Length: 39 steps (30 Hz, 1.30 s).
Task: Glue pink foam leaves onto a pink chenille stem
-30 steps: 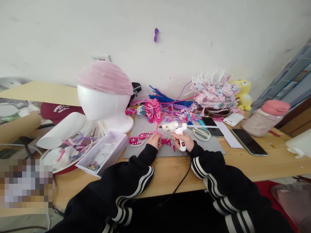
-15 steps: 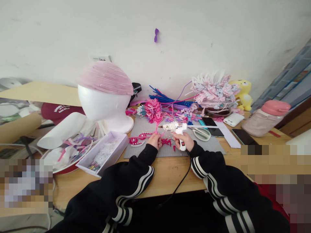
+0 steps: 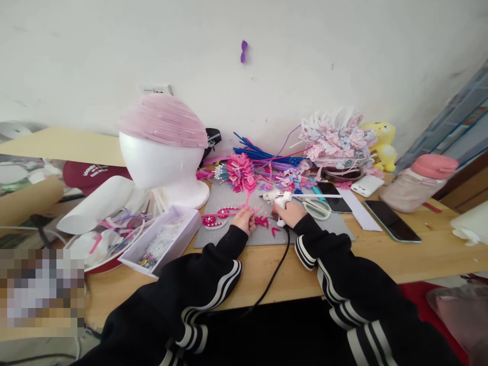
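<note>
My left hand (image 3: 244, 220) is closed, its fingertips pinching a pink pipe cleaner stem (image 3: 247, 201). A pink pipe-cleaner flower (image 3: 241, 172) stands just beyond, seemingly joined to that stem. My right hand (image 3: 292, 213) wraps round a white hot glue gun (image 3: 284, 199) lying low over the grey mat (image 3: 224, 193); its nozzle points left toward the stem but is apart from it. A white glue stick (image 3: 316, 196) sticks out of the gun's back. Short dark pink pieces (image 3: 262, 221) lie between my hands. White-handled scissors (image 3: 317, 209) rest beside the right hand.
A white foam head (image 3: 162, 162) with a pink cap stands at the left. A box of beads (image 3: 160, 241) sits before it. Behind the mat are blue pipe cleaners (image 3: 263, 154) and a pink-white floral headpiece (image 3: 335, 140). Phones (image 3: 392, 221) and a bottle (image 3: 417, 183) are at right.
My right hand has turned and lowered the glue gun, and the nozzle has moved right, away from the stem. The left hand keeps its pinch, almost still.
</note>
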Each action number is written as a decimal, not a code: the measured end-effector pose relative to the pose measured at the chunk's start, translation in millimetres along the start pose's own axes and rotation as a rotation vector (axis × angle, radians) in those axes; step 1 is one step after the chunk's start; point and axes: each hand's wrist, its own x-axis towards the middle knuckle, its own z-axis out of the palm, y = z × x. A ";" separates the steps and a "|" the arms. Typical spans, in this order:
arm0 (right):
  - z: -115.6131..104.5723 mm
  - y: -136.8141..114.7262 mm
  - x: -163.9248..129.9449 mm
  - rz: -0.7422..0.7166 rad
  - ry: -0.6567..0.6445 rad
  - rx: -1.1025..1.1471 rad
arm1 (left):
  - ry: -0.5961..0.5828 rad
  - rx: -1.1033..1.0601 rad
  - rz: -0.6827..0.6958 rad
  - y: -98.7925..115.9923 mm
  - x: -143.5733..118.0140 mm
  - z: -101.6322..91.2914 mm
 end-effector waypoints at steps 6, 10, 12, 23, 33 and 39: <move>-4.2 4.8 -7.6 0.002 0.049 -0.127 | -0.041 0.002 0.063 0.5 -5.8 3.1; -6.0 -0.9 -18.5 -0.024 0.262 -0.042 | -0.039 0.012 0.074 0.7 -9.3 5.0; -4.9 -7.4 -25.0 -0.166 0.362 0.110 | -0.045 0.023 0.081 0.7 -9.6 5.4; 9.8 -22.0 -31.4 -0.327 0.106 0.848 | -0.054 0.067 0.096 -1.1 -10.6 6.3; 7.6 -22.2 -30.2 -0.266 0.102 0.909 | -0.107 0.143 0.113 -3.3 -9.5 3.7; 8.7 -22.2 -30.9 -0.247 0.089 0.912 | -0.088 0.112 0.117 -3.3 -10.9 4.9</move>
